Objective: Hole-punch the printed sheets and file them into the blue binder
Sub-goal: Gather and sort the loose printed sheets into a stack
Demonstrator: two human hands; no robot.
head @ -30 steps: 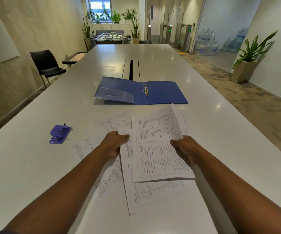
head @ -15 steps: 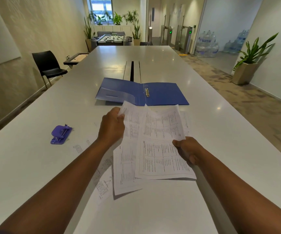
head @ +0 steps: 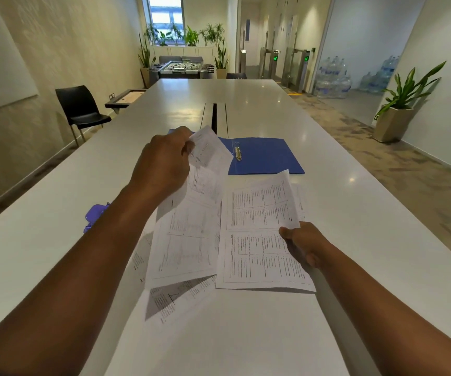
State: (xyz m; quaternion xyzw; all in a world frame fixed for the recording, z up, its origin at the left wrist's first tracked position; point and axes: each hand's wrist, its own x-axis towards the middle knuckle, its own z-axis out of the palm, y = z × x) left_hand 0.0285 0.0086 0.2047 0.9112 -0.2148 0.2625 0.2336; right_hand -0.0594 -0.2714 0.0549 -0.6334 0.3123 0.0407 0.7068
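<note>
My left hand (head: 163, 164) pinches the top corner of a printed sheet (head: 189, 232) and holds it lifted and bent above the white table (head: 246, 335). Beside it, my right hand (head: 304, 244) grips the right edge of a second printed sheet (head: 259, 237). More printed sheets (head: 170, 299) lie flat underneath. The blue binder (head: 265, 157) lies open beyond them, with its metal rings (head: 237, 153) showing; its left cover is hidden behind my left hand. A purple hole punch (head: 95, 214) sits to the left, partly behind my left forearm.
A black chair (head: 79, 109) stands by the left wall. A dark cable slot (head: 214, 115) runs along the table's middle beyond the binder. A potted plant (head: 400, 104) is on the floor at the right, and the table's right edge runs close to my right arm.
My left hand has risen and moved away from me, lifting its sheet off the pile and up in front of the binder. My right hand has kept hold of its sheet in nearly the same place.
</note>
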